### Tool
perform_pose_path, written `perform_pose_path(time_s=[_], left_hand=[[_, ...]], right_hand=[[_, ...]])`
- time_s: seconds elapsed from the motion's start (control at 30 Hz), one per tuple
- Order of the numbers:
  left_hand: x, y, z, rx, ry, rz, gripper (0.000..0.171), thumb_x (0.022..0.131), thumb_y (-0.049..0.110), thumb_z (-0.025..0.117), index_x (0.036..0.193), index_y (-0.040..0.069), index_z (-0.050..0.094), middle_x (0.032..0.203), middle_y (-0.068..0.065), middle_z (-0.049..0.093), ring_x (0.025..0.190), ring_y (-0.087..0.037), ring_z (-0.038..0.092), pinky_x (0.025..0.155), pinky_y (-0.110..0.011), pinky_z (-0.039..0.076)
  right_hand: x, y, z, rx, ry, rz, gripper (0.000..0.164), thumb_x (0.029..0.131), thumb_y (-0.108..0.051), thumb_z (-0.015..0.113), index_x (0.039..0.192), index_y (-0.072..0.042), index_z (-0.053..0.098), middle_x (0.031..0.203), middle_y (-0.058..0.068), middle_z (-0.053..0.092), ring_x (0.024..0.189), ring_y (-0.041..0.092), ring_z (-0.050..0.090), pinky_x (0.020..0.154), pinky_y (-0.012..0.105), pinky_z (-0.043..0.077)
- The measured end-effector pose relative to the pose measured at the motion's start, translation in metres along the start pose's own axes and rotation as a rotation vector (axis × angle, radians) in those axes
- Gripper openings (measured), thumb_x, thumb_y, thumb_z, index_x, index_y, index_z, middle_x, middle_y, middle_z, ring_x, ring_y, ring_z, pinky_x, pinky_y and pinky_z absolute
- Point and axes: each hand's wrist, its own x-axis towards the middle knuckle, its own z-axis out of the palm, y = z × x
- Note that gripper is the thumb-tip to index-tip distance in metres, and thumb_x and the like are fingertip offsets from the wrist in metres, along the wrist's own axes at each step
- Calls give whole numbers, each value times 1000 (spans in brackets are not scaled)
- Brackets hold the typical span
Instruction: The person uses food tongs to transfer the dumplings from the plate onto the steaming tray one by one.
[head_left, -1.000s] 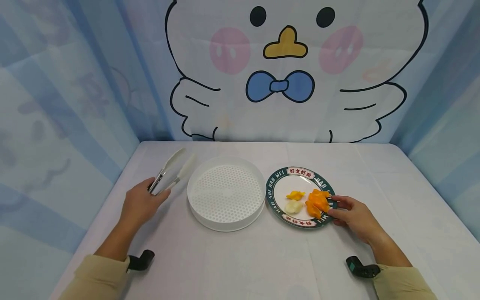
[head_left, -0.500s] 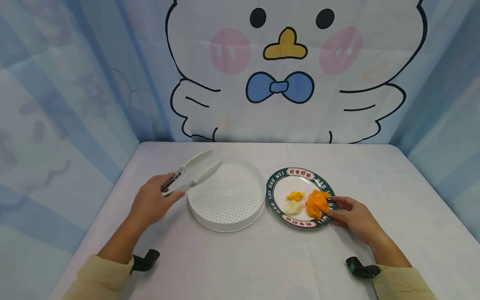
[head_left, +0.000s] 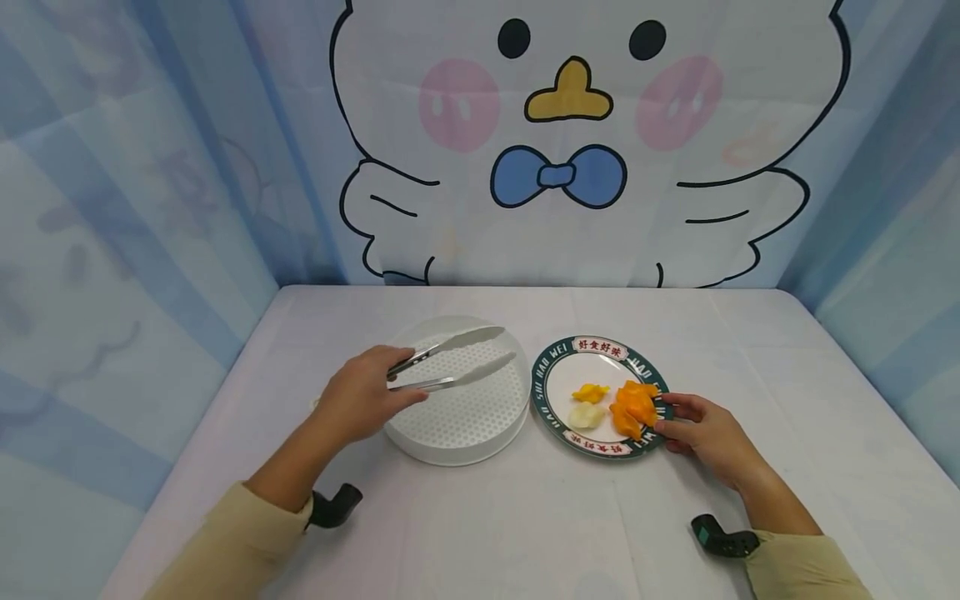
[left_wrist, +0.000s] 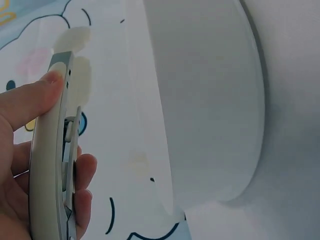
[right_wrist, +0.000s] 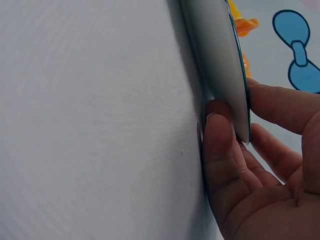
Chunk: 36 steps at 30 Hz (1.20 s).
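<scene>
My left hand (head_left: 367,396) grips a pair of tongs (head_left: 444,344), thumb on one arm and fingers round the other. The tongs' two pale tips are spread apart and reach over the white round steamer tray (head_left: 465,417), whose base is full of small holes. In the left wrist view the tray's smooth side wall (left_wrist: 210,110) stands close by the hand. My right hand (head_left: 701,429) pinches the rim of a green-and-white plate (head_left: 555,400). On that plate lie an orange heap (head_left: 633,408), a small yellow piece (head_left: 591,392) and a pale yellow piece (head_left: 587,415).
A white cloth covers the table (head_left: 525,533). Behind it hangs a curtain (head_left: 562,242) printed with a cartoon bird, and blue patterned curtains (head_left: 112,292) close off both sides. The tray and the plate stand side by side, nearly touching.
My left hand has carried the tongs rightward, from left of the tray to over it. The right hand keeps its pinch on the plate, which has stayed put.
</scene>
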Motion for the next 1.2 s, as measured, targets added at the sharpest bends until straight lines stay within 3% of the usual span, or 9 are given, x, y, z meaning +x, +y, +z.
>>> perform_pose_path(time_s=[0.23,0.6,1.0,1.2], left_hand=[[17,27,17,73,-109,30,63,86,36,80,139,8,59,135,-12,60,116,-29,60,93,-48,51],[33,61,40,152,-199,83,58,86,38,80,135,13,63,129,-6,64,113,-24,62,92,-44,52],[48,81,51,206,-229,120,55,88,39,78,134,13,64,127,-5,65,113,-22,63,90,-41,53],[55,90,60,243,-239,127,53,87,39,79,132,14,66,120,-3,68,104,-18,65,84,-38,55]], right_hand=[[0,1,0,-4,1,-2,69,96,-18,70,149,7,34,142,34,37,97,25,58,76,24,56],[-1,1,-1,-5,-7,-9,69,96,-18,69,149,7,34,144,34,35,100,27,58,77,24,56],[-1,2,-2,-11,-10,-17,70,96,-20,70,149,7,34,145,35,34,97,25,59,76,24,56],[0,3,-2,-2,-12,-20,71,95,-22,71,149,7,35,145,35,34,94,22,61,76,24,56]])
